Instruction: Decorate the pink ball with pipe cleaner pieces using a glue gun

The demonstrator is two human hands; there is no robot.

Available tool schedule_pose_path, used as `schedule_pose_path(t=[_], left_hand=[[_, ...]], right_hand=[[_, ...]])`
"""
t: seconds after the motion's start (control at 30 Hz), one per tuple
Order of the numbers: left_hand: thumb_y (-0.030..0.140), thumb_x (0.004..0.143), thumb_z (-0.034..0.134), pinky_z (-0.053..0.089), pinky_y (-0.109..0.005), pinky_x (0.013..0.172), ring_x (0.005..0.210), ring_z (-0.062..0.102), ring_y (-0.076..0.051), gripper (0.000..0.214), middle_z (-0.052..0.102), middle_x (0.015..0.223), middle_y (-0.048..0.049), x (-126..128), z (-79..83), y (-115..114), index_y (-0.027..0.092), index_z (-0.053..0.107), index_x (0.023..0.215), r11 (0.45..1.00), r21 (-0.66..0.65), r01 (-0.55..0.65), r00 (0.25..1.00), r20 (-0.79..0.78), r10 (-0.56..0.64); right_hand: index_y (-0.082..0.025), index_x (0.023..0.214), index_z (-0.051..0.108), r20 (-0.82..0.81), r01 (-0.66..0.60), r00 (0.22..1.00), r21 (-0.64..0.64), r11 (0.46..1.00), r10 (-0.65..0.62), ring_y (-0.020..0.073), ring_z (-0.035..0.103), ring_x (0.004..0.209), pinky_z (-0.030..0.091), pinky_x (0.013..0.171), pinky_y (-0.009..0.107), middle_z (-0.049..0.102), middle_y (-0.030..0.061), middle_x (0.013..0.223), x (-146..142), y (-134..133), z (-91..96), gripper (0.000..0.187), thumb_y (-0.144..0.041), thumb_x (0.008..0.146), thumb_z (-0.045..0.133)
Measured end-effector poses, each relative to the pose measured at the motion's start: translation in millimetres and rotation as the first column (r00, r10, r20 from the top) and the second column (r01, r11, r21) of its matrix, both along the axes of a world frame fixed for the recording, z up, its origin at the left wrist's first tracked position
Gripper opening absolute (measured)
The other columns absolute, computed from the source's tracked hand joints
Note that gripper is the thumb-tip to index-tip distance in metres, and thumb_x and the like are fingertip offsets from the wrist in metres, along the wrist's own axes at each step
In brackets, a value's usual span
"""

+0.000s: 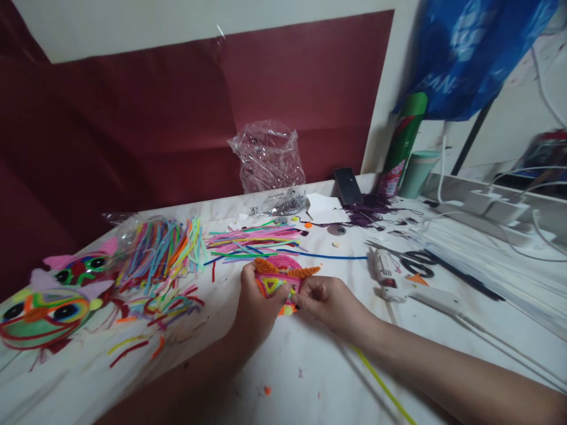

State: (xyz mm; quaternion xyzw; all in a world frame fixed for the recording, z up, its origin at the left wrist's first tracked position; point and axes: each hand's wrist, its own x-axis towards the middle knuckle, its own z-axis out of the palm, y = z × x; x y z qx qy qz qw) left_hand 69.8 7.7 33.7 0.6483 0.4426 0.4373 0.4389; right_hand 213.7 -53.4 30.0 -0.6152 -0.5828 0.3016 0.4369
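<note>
A small pink pipe-cleaner face (280, 278) with orange ears lies on the white table (305, 366), held from both sides. My left hand (256, 306) is closed on its left edge, thumb over the top. My right hand (326, 301) pinches its lower right edge with fingers pressed together. A yellow-green pipe cleaner (381, 383) lies under my right forearm.
Loose coloured pipe cleaners (163, 248) and a second bundle (252, 241) lie behind. Two finished cat faces (44, 313) sit at the left. A white glue gun (390, 276) and scissors (411, 260) lie to the right. A clear plastic bag (268, 156) stands at the wall.
</note>
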Motion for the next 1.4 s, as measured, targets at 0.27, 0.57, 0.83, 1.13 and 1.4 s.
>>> schedule_pose_path(t=[0.27, 0.57, 0.83, 1.13, 1.4], left_hand=[[0.031, 0.06, 0.071, 0.048, -0.034, 0.077, 0.09, 0.061, -0.022, 0.052, 0.059, 0.099, -0.006, -4, 2.0, 0, 0.018, 0.045, 0.103, 0.999, -0.009, 0.033, 0.999, 0.043, -0.032], [0.027, 0.06, 0.073, 0.049, -0.034, 0.077, 0.09, 0.061, -0.022, 0.053, 0.06, 0.1, -0.0058, -9, -1.7, 9, 0.019, 0.043, 0.103, 0.996, -0.02, 0.085, 0.995, 0.044, -0.084], [0.029, 0.065, 0.069, 0.05, -0.033, 0.077, 0.09, 0.063, -0.022, 0.048, 0.063, 0.1, -0.0056, -9, -1.6, 10, 0.019, 0.047, 0.107, 0.993, -0.037, 0.109, 0.994, 0.035, -0.108], [0.03, 0.065, 0.069, 0.05, -0.032, 0.072, 0.086, 0.063, -0.022, 0.046, 0.064, 0.095, -0.0041, -10, -2.9, 10, 0.019, 0.049, 0.104, 0.996, -0.038, 0.084, 0.996, 0.012, -0.084], [0.031, 0.067, 0.069, 0.051, -0.033, 0.074, 0.088, 0.063, -0.022, 0.047, 0.064, 0.099, -0.006, -11, -3.0, 10, 0.018, 0.048, 0.107, 0.994, -0.023, 0.105, 0.994, 0.007, -0.105]], right_hand=[[-0.018, 0.056, 0.049, -0.01, 0.003, 1.0, 0.007, 1.0, -0.003, 0.0102, 0.039, 0.052, 0.029, 0.048, 0.022, 0.048, -0.0022, 0.054, 1, 1, -0.3, 0.025, -0.034, 0.073, 0.056], [-0.019, 0.057, 0.046, -0.106, -0.008, 0.994, 0.035, 0.999, 0.011, 0.01, 0.038, 0.052, 0.028, 0.048, 0.022, 0.045, -0.0037, 0.053, 2, 2, -1.8, 0.024, -0.035, 0.073, 0.054], [-0.019, 0.056, 0.045, -0.24, -0.002, 0.971, -0.018, 1.0, -0.003, 0.0079, 0.034, 0.049, 0.028, 0.047, 0.021, 0.043, -0.0057, 0.051, 2, 3, 1.5, 0.021, -0.032, 0.069, 0.054], [-0.02, 0.058, 0.046, -0.174, -0.038, 0.984, 0.03, 0.999, 0.043, 0.0098, 0.039, 0.053, 0.031, 0.051, 0.022, 0.046, -0.0041, 0.055, 1, 0, 0.1, 0.016, -0.03, 0.069, 0.052], [-0.02, 0.069, 0.052, 0.02, 0.029, 0.999, 0.134, 0.99, -0.032, 0.0126, 0.048, 0.057, 0.036, 0.054, 0.023, 0.057, -0.0007, 0.063, 7, -3, 8.2, 0.009, -0.024, 0.077, 0.049]])
